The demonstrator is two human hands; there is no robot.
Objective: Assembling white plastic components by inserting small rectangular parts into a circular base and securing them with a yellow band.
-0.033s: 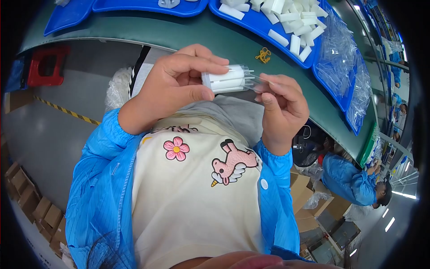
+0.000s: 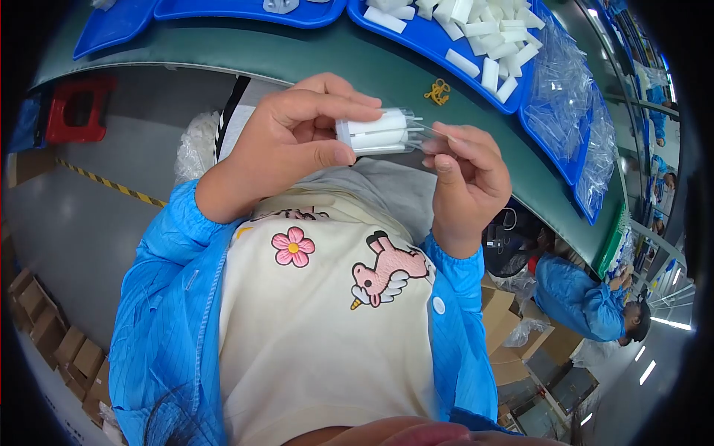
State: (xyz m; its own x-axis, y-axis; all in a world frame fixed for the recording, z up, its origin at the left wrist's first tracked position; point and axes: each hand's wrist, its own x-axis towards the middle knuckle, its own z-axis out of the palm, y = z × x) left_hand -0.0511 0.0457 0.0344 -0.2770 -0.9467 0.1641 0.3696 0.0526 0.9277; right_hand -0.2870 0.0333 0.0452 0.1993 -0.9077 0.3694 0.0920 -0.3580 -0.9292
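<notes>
My left hand [image 2: 294,137] is closed around a clear plastic holder with white blocks [image 2: 378,134] in it, held sideways above my lap at the table edge. Thin clear prongs stick out of the holder's right end. There, my right hand [image 2: 472,186] has its thumb and fingers curled together on a thin clear plastic piece [image 2: 431,137]. That piece's full shape is hard to make out, and part of it is hidden by the fingers. On the green table [image 2: 297,63] beyond my hands lies a small bunch of yellow rubber bands [image 2: 437,91].
A blue tray [image 2: 416,46] with many white blocks [image 2: 491,33] stands at the far right. Beside it, another blue tray [image 2: 547,145] holds clear plastic pieces [image 2: 558,97]. A red stool [image 2: 78,111] is on the floor at left. A co-worker [image 2: 587,297] in blue sits at right.
My right hand has shifted very slightly to the left, toward the holder. My left hand and the holder have hardly moved.
</notes>
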